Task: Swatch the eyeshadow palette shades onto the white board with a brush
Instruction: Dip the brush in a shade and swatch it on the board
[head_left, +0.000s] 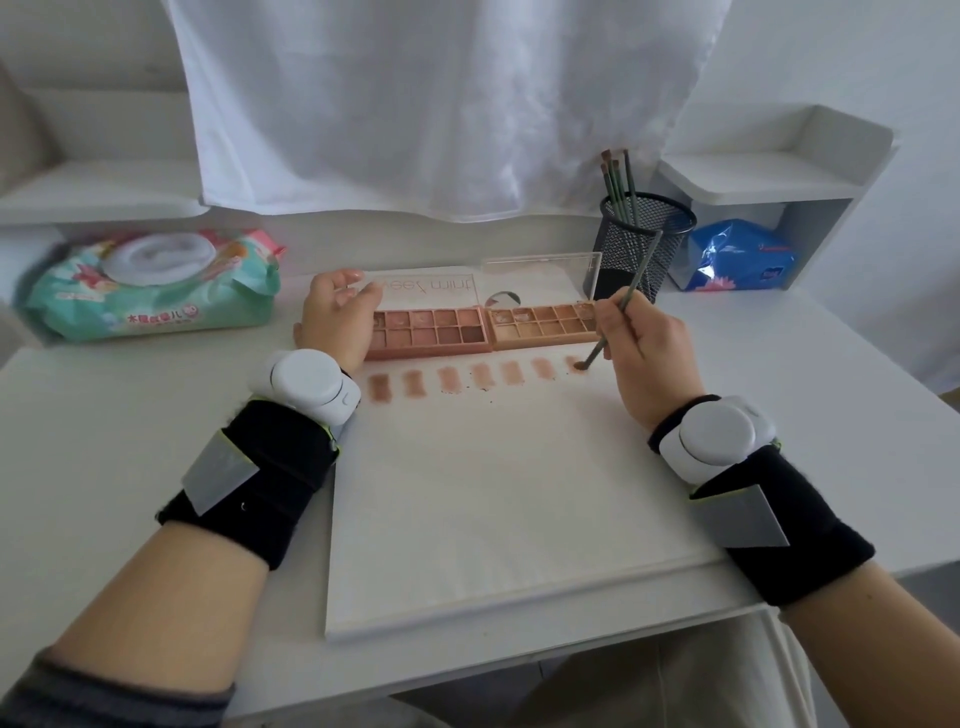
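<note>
Head view shows our right hand (641, 358) pinching the brush (623, 306) in a closed grip, tip on the white board (493, 493) beside the row's last swatch, left hand (337, 317) steadying the palette (428, 332): we should stroke short and light.

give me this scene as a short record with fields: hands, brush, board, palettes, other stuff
left hand: rests at the left end of the pink palette, fingers loosely curled, gripping nothing
right hand: holds the brush
brush tip: on the white board, at the right end of the swatch row
swatches: six done, a seventh just begun
palettes: pink palette and peach palette, side by side, lids open
other: mesh cup with spare brushes, wet wipes pack
</note>
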